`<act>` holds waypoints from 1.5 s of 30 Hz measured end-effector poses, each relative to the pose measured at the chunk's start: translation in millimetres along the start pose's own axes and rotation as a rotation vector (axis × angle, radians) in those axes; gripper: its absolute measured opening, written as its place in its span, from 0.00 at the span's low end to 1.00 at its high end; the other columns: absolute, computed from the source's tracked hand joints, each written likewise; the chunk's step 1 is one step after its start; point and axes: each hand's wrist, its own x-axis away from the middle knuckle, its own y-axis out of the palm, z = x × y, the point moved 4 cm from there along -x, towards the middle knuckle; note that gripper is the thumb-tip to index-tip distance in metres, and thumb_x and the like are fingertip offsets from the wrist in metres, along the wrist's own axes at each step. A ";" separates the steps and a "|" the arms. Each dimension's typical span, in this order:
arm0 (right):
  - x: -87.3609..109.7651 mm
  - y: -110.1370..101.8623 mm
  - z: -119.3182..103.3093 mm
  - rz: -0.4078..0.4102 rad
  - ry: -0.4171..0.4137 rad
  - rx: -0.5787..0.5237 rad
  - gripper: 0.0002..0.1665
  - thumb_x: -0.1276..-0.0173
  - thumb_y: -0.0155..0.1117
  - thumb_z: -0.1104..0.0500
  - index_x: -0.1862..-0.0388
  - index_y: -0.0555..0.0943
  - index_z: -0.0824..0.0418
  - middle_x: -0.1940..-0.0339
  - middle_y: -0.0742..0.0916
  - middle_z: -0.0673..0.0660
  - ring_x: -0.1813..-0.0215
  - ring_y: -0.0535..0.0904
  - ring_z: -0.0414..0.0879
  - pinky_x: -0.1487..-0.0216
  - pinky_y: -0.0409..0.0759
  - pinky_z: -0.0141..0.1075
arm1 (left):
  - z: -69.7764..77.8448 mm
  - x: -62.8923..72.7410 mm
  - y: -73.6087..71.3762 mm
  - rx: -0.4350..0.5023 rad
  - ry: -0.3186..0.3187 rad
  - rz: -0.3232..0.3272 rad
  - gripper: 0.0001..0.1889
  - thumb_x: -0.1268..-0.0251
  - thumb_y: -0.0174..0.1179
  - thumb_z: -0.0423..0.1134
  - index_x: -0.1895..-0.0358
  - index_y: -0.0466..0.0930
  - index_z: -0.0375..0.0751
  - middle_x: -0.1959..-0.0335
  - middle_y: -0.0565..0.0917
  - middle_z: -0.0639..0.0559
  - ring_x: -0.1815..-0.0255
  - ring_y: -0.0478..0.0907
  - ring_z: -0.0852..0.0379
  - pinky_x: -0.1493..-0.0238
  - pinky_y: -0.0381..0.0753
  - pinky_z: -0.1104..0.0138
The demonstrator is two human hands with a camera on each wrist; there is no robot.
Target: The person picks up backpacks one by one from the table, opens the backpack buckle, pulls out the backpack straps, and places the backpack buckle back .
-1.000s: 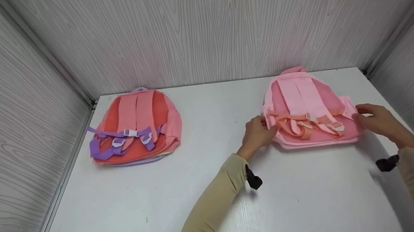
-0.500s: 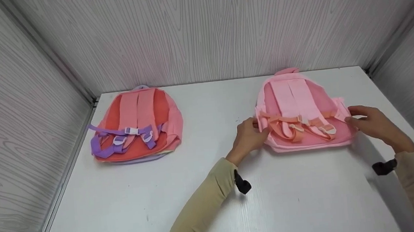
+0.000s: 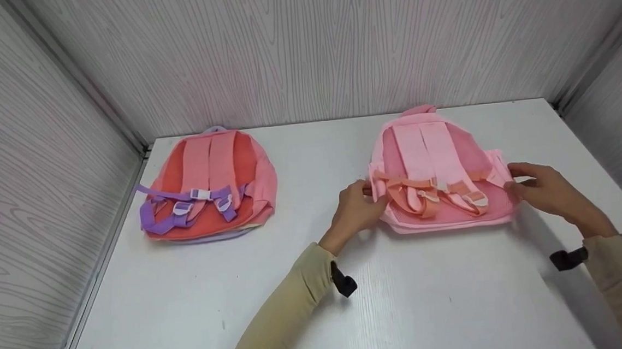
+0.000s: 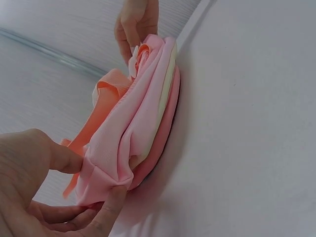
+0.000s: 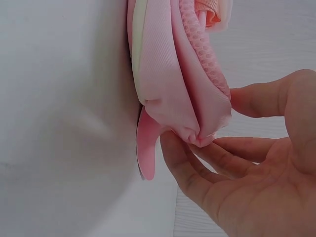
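Note:
A small light-pink backpack (image 3: 429, 144) lies back side up on the white table, its orange straps (image 3: 428, 204) and white buckles on top. My left hand (image 3: 355, 212) pinches its left side pocket; in the left wrist view the thumb and fingers (image 4: 111, 207) close on the pink cloth (image 4: 106, 168). At the opposite side my right hand (image 3: 547, 191) pinches the other side pocket. The right wrist view shows that thumb (image 5: 261, 98) on the mesh back edge and fingers under the fabric (image 5: 173, 94), beside a pink flap (image 5: 148, 148). The backpack's front is hidden underneath.
A second backpack (image 3: 244, 162), coral and red with purple straps (image 3: 161, 220), lies strap side up at the table's left. Grey wood-grain panels (image 3: 313, 48) wall in the white table (image 3: 320, 305) at the back and both sides.
Both hands have shifted leftward together with the light-pink backpack, which now lies nearer to the coral one. The coral backpack stays in place, with only a slight shift of the view.

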 end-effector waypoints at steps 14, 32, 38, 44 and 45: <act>0.9 18.7 -5.0 -0.023 -0.034 -0.198 0.36 0.17 0.61 0.57 0.19 0.64 0.72 0.25 0.74 0.75 0.49 0.78 0.23 0.52 0.82 0.22 | -15.7 20.2 -25.3 -0.022 -0.044 -0.013 0.26 0.30 0.67 0.48 0.36 0.80 0.34 0.44 0.85 0.44 0.41 0.81 0.47 0.41 0.81 0.57; 9.9 45.3 -26.4 -0.044 -0.010 -0.342 0.38 0.23 0.70 0.54 0.20 0.68 0.64 0.26 0.76 0.64 0.43 0.81 0.31 0.48 0.85 0.28 | -48.9 44.4 -58.6 0.073 -0.029 0.030 0.24 0.33 0.69 0.47 0.38 0.82 0.40 0.44 0.86 0.44 0.42 0.81 0.49 0.46 0.84 0.58; 7.3 57.6 -34.7 -0.072 -0.020 -0.376 0.37 0.24 0.71 0.54 0.21 0.70 0.62 0.26 0.76 0.61 0.38 0.80 0.36 0.46 0.84 0.29 | -60.1 56.2 -71.5 0.089 -0.099 0.037 0.26 0.32 0.71 0.48 0.35 0.79 0.41 0.41 0.84 0.43 0.44 0.81 0.48 0.53 0.87 0.62; 5.7 65.2 -41.9 -0.103 0.028 -0.364 0.38 0.24 0.71 0.52 0.21 0.69 0.59 0.23 0.74 0.63 0.37 0.79 0.38 0.45 0.83 0.28 | -64.4 63.2 -81.5 0.075 -0.134 0.036 0.27 0.31 0.70 0.49 0.33 0.78 0.41 0.39 0.83 0.43 0.40 0.79 0.47 0.48 0.87 0.58; 5.6 66.2 -43.2 -0.107 0.029 -0.362 0.39 0.24 0.71 0.51 0.20 0.69 0.59 0.22 0.74 0.64 0.37 0.79 0.39 0.44 0.83 0.29 | -65.1 63.8 -83.0 0.071 -0.135 0.038 0.27 0.31 0.70 0.49 0.33 0.78 0.41 0.39 0.83 0.43 0.39 0.79 0.47 0.47 0.87 0.58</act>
